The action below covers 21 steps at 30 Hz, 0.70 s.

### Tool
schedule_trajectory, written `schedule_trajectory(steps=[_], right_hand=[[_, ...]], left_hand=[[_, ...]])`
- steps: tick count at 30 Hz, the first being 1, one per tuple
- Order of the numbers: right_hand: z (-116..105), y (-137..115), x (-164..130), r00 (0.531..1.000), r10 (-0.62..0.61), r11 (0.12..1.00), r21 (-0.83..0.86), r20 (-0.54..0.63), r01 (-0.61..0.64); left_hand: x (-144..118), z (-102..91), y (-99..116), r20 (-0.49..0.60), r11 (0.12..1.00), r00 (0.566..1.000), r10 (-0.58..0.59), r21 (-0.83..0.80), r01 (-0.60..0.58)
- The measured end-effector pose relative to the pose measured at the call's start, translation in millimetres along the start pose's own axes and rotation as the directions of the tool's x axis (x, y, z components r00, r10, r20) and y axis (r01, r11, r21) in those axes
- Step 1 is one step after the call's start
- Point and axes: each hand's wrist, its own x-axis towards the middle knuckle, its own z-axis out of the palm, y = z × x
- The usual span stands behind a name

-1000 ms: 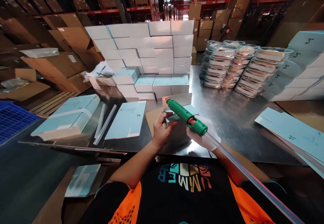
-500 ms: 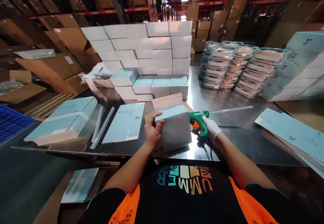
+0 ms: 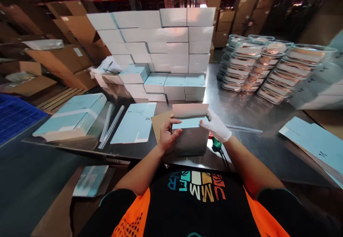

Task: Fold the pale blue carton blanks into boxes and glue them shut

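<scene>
In front of me a small cardboard box (image 3: pixel 190 142) stands with its flap (image 3: pixel 190 110) raised at the far side; its top is light blue. My left hand (image 3: pixel 169 134) grips the box's left side, thumb on the near face. My right hand (image 3: pixel 216 126), in a white glove, closes on the top right corner of the box, its thumb on the blue top. Below the right hand a green glue gun (image 3: pixel 216 144) lies on the table, mostly hidden, its clear glue stick (image 3: pixel 243 128) pointing right. A brown cardboard piece (image 3: pixel 158 119) shows behind the box.
White boxes (image 3: pixel 174 35) form a stacked wall at the back. Stacks of clear round containers (image 3: pixel 245 62) stand back right. Flat blue sheets (image 3: pixel 135 122) and glue sticks (image 3: pixel 111 128) lie left, beside a strapped bundle (image 3: pixel 72 117). More sheets (image 3: pixel 316 144) lie right.
My right hand has let go of the glue gun, which now lies on the table, and has taken hold of the box's right side. My left hand still holds the box.
</scene>
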Motion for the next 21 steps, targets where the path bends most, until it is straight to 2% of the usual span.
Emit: schedule_trajectory(steps=[4, 6, 8, 11, 14, 18, 21], right_hand=[[-22, 12, -13, 0.984, -0.161, 0.968, -0.182, 0.073, 0.172], [-26, 17, -22, 0.972, -0.203, 0.952, -0.208, 0.116, 0.223], [-22, 17, -30, 0.966, -0.216, 0.949, -0.204, 0.142, 0.242], [-14, 13, -37, 0.966, -0.217, 0.943, -0.224, 0.144, 0.245], [-9, 9, -37, 0.958, -0.247, 0.928, -0.249, 0.144, 0.277], [-8, 13, -41, 0.941, -0.301, 0.911, -0.244, 0.157, 0.332], [-7, 27, -47, 0.966, -0.243, 0.928, -0.269, 0.092, 0.259]], left_hand=[[4, 3.5, -2, -0.083, 0.980, 0.992, 0.096, -0.165, -0.109], [7, 0.7, 0, -0.033, 0.966, 0.986, 0.165, -0.197, -0.168], [8, -4.8, 5, 0.074, 0.964, 0.971, 0.226, -0.163, -0.212], [8, -13.1, 11, 0.171, 0.979, 0.964, 0.202, -0.071, -0.192], [6, -16.6, 15, 0.160, 0.984, 0.971, 0.178, -0.047, -0.172], [6, -14.8, 10, 0.147, 0.965, 0.955, 0.257, -0.100, -0.244], [5, -14.8, 0, 0.146, 0.974, 0.966, 0.215, -0.108, -0.200]])
